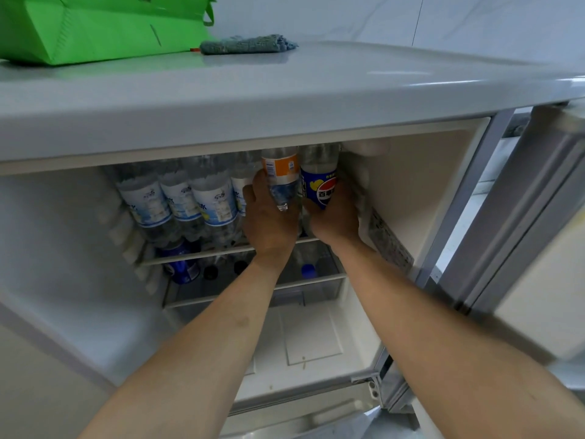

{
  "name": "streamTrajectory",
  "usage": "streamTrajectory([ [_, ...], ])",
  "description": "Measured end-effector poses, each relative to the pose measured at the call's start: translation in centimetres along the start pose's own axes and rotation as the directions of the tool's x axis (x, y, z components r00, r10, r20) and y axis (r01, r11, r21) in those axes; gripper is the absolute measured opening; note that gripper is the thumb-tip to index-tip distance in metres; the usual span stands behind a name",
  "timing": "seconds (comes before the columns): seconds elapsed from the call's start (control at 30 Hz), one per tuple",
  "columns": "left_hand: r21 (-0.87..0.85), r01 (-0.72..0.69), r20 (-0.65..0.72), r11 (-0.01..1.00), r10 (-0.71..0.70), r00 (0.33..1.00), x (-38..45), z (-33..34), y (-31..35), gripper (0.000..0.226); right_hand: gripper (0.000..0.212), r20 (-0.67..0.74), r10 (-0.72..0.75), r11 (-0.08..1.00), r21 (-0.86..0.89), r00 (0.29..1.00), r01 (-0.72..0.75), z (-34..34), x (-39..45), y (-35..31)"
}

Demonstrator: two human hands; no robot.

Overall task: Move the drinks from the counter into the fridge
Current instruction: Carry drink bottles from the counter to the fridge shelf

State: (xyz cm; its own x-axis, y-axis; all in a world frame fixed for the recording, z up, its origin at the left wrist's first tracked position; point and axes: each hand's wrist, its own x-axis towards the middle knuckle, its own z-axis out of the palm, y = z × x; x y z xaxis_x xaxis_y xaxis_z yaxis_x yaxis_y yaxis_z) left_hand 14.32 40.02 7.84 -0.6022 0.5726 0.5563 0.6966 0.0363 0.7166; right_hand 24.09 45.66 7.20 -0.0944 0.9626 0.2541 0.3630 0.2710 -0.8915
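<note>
Two bottles are held inside the fridge point(411, 191), frame centre.
Orange-label bottle point(281, 175) is grasped by left hand point(269, 220); blue-label bottle point(319, 182) is grasped by right hand point(335, 217).

Bottle tops on upper shelf point(221, 250): hidden behind fridge top's front edge point(221, 122). Green bag point(95, 26): cut off by top and left edges. Fridge door point(538, 217): blurred, cropped at right. Sticker on right wall point(387, 239): print illegible, possibly a rating label.

Head view looks down (steeply, close) into the fridge point(395, 191).
</note>
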Motion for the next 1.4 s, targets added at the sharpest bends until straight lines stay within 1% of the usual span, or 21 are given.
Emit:
streamTrajectory([
  [0.07,-0.022,-0.012,-0.012,1.000,0.011,1.000,-0.1,0.0,-0.2,0.070,0.065,-0.004,-0.001,1.000,-0.007,1.000,0.001,-0.1,-0.1,0.0],
  [0.23,-0.143,-0.036,0.072,0.989,0.047,0.996,0.1,-1.3,-1.7,0.056,0.065,-0.033,-0.007,1.000,0.014,0.999,0.007,0.1,-0.5,-0.1],
  [0.33,-0.182,-0.055,0.088,0.982,0.072,0.993,-0.7,-1.8,-2.6,0.049,0.068,-0.052,-0.019,1.000,0.017,0.998,0.020,0.3,-0.7,-0.2],
  [0.4,-0.200,-0.029,0.059,0.979,0.042,0.997,-1.0,-2.1,-3.6,0.046,0.071,-0.080,-0.018,0.999,0.042,0.997,0.021,0.5,-1.0,-0.2],
  [0.47,-0.179,0.003,0.016,0.984,0.000,1.000,-1.3,-2.8,-4.3,0.045,0.076,-0.113,-0.014,0.997,0.077,0.994,0.023,0.8,-1.4,-0.1],
  [0.53,-0.142,-0.008,-0.063,0.990,-0.001,0.998,-1.7,-3.3,-5.0,0.046,0.085,-0.150,-0.005,0.993,0.116,0.989,0.023,1.0,-1.9,0.0],
  [0.6,-0.114,-0.008,-0.166,0.993,-0.012,0.986,-1.8,-3.9,-5.8,0.047,0.089,-0.221,-0.018,0.985,0.166,0.975,0.055,1.1,-2.7,0.1],
  [0.67,-0.072,0.076,-0.250,0.995,-0.092,0.964,-1.5,-4.7,-6.8,0.054,0.080,-0.354,-0.103,0.980,0.124,0.930,0.156,1.3,-3.8,0.5],
  [0.7,-0.050,0.125,-0.267,0.991,-0.134,0.954,-1.2,-5.1,-7.4,0.059,0.074,-0.415,-0.152,0.976,0.082,0.897,0.203,1.4,-4.2,0.7],
  [0.73,-0.034,0.157,-0.253,0.987,-0.161,0.954,-0.7,-5.5,-7.9,0.066,0.067,-0.447,-0.176,0.972,0.065,0.877,0.228,1.7,-4.6,0.8],
  [0.77,-0.031,0.170,-0.217,0.985,-0.172,0.961,-0.4,-5.8,-8.4,0.072,0.060,-0.437,-0.170,0.970,0.084,0.883,0.228,1.9,-5.0,0.7],
  [0.8,-0.048,0.171,-0.173,0.984,-0.177,0.969,-0.1,-6.0,-8.7,0.077,0.054,-0.399,-0.146,0.969,0.126,0.905,0.211,2.2,-5.3,0.5],
  [0.87,-0.121,0.168,-0.090,0.978,-0.179,0.980,0.4,-6.2,-8.8,0.080,0.038,-0.322,-0.125,0.964,0.184,0.938,0.192,2.9,-5.9,0.1],
  [0.93,-0.140,0.139,-0.069,0.980,-0.150,0.986,0.9,-6.3,-8.6,0.076,0.020,-0.282,-0.172,0.967,0.133,0.944,0.216,3.4,-6.4,-0.3],
  [0.97,-0.131,0.129,-0.078,0.983,-0.140,0.987,1.1,-6.2,-8.6,0.072,0.016,-0.261,-0.187,0.970,0.102,0.947,0.219,3.6,-6.5,-0.5],
  [1.03,-0.119,0.129,-0.090,0.984,-0.140,0.986,1.4,-6.2,-8.5,0.067,0.016,-0.224,-0.168,0.980,0.067,0.960,0.187,3.9,-6.5,-0.7],
  [1.17,-0.096,0.118,-0.082,0.988,-0.126,0.989,1.5,-6.2,-8.5,0.067,0.020,-0.193,-0.117,0.992,0.014,0.974,0.122,4.0,-6.2,-0.9],
  [1.27,-0.058,0.114,-0.078,0.992,-0.118,0.990,1.6,-6.3,-8.4,0.067,0.016,-0.191,-0.118,0.993,0.004,0.975,0.121,3.7,-6.2,-1.1],
  [1.33,-0.049,0.105,-0.100,0.993,-0.109,0.989,1.4,-6.3,-8.3,0.067,0.010,-0.194,-0.143,0.989,-0.056,0.971,0.135,3.6,-6.4,-1.1],
  [1.4,-0.031,0.079,-0.117,0.996,-0.082,0.990,1.3,-6.3,-8.2,0.070,0.013,-0.187,-0.156,0.984,-0.117,0.970,0.136,3.8,-6.6,-1.2],
])
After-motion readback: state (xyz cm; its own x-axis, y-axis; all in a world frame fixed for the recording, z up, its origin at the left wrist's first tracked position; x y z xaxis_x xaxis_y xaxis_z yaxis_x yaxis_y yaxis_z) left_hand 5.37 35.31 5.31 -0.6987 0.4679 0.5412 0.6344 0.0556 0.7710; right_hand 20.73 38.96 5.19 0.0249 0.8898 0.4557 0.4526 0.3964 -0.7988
